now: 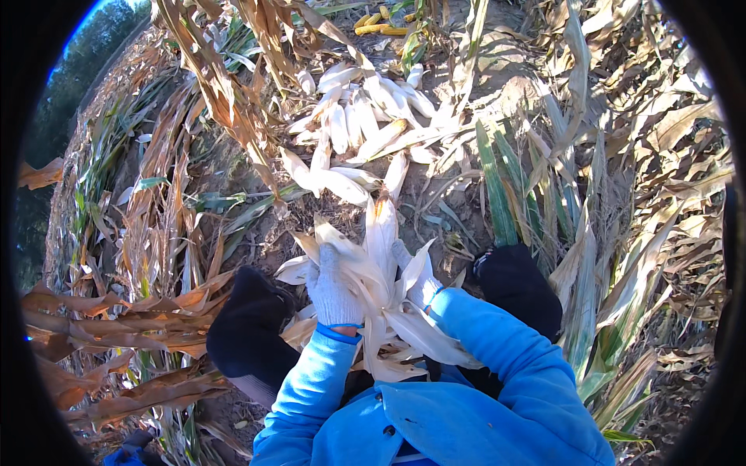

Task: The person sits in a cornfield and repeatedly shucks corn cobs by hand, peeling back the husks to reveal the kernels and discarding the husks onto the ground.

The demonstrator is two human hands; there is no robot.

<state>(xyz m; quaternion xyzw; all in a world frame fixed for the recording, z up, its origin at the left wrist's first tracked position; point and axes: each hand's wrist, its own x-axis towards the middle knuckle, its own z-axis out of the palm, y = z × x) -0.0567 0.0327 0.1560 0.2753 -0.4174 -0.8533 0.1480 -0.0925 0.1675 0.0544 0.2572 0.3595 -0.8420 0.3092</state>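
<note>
My left hand (333,288), in a white knit glove, is closed on pale dry husk leaves at the left of an ear of corn (382,230). My right hand (417,276), gloved alike, holds the same ear from its right side, its fingers partly hidden by the husk. The ear points away from me, with a little orange grain showing near its tip. Loosened husks (428,338) spread below it towards my lap. Just beyond lies a heap of unhusked ears (355,116) on the soil.
Bare yellow cobs (382,26) lie on the ground at the far top. Brown dry cornstalks (215,87) lean in at the upper left. Green and dry corn leaves (495,186) stand at the right, with more stalks (128,326) at the left. My dark-clad knees flank the hands.
</note>
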